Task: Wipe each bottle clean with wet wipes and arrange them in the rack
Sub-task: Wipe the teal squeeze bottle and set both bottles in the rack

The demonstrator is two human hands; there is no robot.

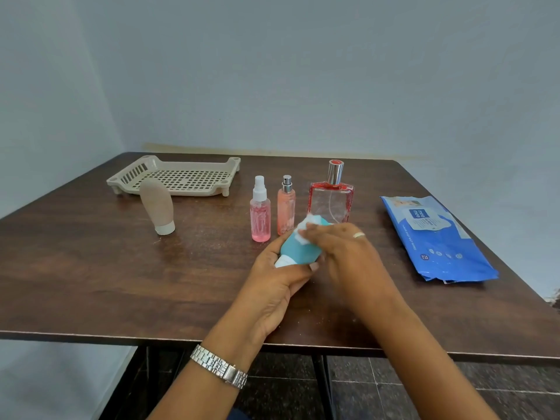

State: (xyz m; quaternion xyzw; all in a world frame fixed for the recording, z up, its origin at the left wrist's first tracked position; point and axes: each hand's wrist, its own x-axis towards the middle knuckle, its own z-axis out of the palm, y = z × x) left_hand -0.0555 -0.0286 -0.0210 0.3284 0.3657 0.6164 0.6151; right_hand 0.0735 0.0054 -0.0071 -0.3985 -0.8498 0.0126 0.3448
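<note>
My left hand [280,280] grips a teal squeeze bottle [298,251] with a white cap, tilted above the table. My right hand [339,247] presses a white wet wipe [306,230] against the bottle's upper end. A beige squeeze bottle [157,209] stands cap-down at the left. Behind my hands stand a pink spray bottle [260,213], an orange spray bottle [285,207] and a square red-edged perfume bottle [331,198]. The beige slotted rack [178,177] sits at the back left with nothing in it.
A blue pack of wet wipes [436,237] lies flat at the right of the dark wooden table [91,268]. Grey walls close the back and left sides. The table's front edge runs just below my wrists.
</note>
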